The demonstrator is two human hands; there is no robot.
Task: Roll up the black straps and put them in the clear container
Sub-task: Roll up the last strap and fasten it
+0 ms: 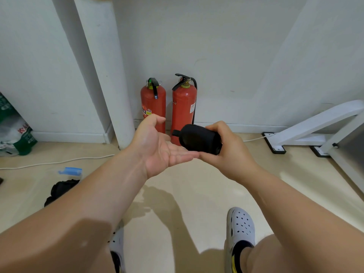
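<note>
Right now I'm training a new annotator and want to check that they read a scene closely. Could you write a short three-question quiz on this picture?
1. True or false: the left hand holds the rolled black strap.
2. Multiple choice: how many red fire extinguishers stand against the wall? A one, B two, C three.
3. Fill in: the blue-topped clear container sits on the floor on the person's ____ side.

Key
1. False: the right hand grips it, and the left hand lies open, palm up, beside it.
2. B.
3. Left.
</note>
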